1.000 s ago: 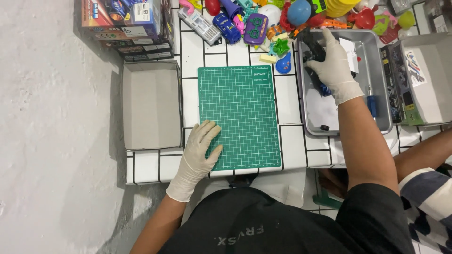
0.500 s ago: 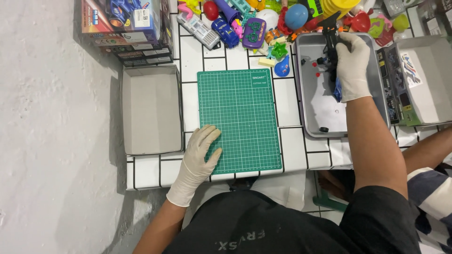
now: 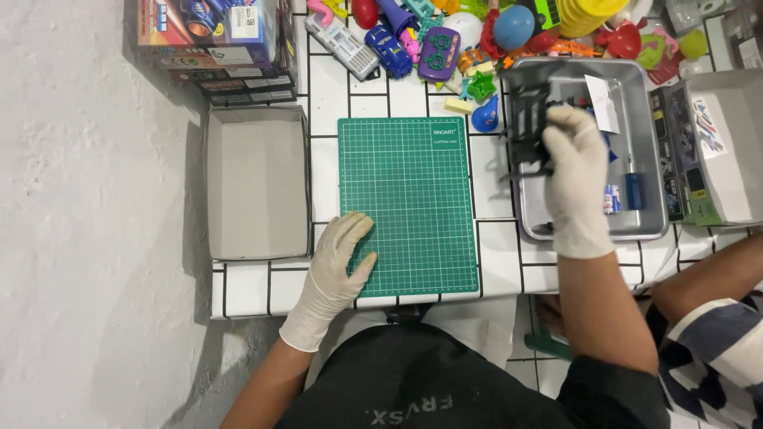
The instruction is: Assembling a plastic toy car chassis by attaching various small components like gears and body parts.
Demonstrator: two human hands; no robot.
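Observation:
My left hand (image 3: 338,266), in a white glove, lies flat on the near left corner of a green cutting mat (image 3: 409,202) with fingers spread. My right hand (image 3: 576,171), also gloved, holds a black plastic toy frame (image 3: 528,131) in the air over the left side of a metal tray (image 3: 645,232). Inside the tray lie a blue-handled screwdriver (image 3: 633,189), a small battery (image 3: 611,199) and a white paper slip (image 3: 602,102).
An open grey cardboard box (image 3: 256,183) sits left of the mat. Boxed toys (image 3: 214,40) are stacked at the back left. Several colourful toys (image 3: 469,40) crowd the back edge. Another open box (image 3: 715,155) stands right of the tray. A person's striped sleeve (image 3: 711,338) shows at bottom right.
My right hand has lifted the black toy frame out of the tray and carried it left toward the mat. My left hand has stayed on the mat.

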